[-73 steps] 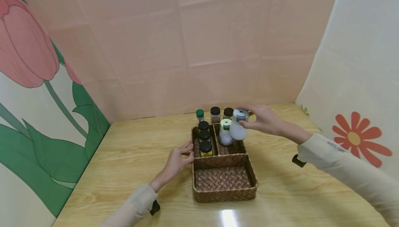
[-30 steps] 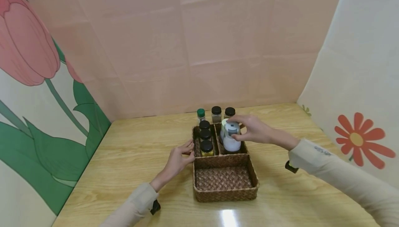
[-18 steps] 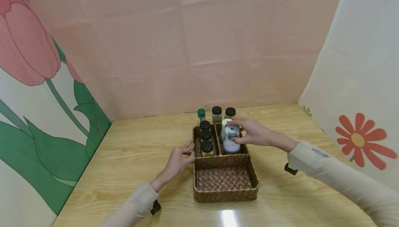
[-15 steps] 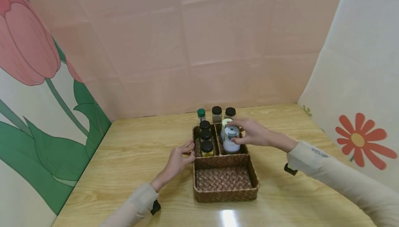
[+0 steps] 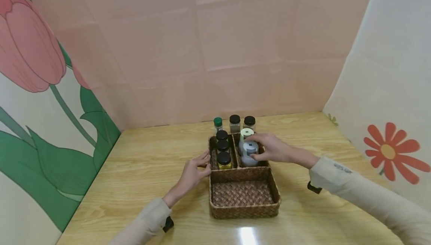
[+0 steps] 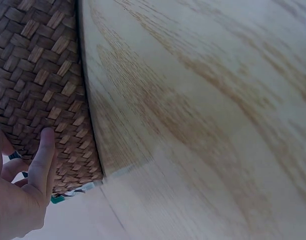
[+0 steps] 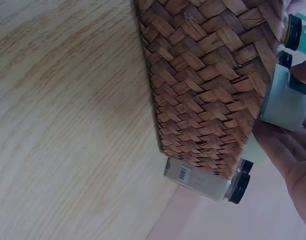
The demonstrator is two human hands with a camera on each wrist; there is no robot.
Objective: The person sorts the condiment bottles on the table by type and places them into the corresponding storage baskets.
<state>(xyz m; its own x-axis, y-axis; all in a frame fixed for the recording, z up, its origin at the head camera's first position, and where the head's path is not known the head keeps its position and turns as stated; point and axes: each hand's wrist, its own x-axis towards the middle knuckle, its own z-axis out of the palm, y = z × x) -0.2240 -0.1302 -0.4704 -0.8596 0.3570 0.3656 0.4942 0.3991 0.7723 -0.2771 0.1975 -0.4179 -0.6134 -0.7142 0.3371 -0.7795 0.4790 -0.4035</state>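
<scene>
My right hand (image 5: 274,148) grips a pale seasoning jar (image 5: 250,159) with a white cap, low in the back right compartment of a woven basket (image 5: 244,212). Behind it in that compartment stands a similar jar (image 5: 247,131) with a pale green cap. On the basket's left side, my left hand (image 5: 192,172) holds the rim; in the left wrist view one digit lies along the outer weave (image 6: 40,90). Several black-capped jars (image 5: 223,159) stand in a row in the back left compartment, the nearest with yellow contents. The front compartment's woven floor shows bare.
Behind the basket, on the wooden table (image 5: 151,155), stand a green-capped bottle (image 5: 218,123) and two black-capped jars (image 5: 234,123). A pink cloth backdrop (image 5: 202,50) rises at the table's far edge, with flower-printed sheets at both sides.
My right hand has carried the white-capped jar left and down into the back right compartment, settling slightly lower in the last half second. The left hand stays on the rim.
</scene>
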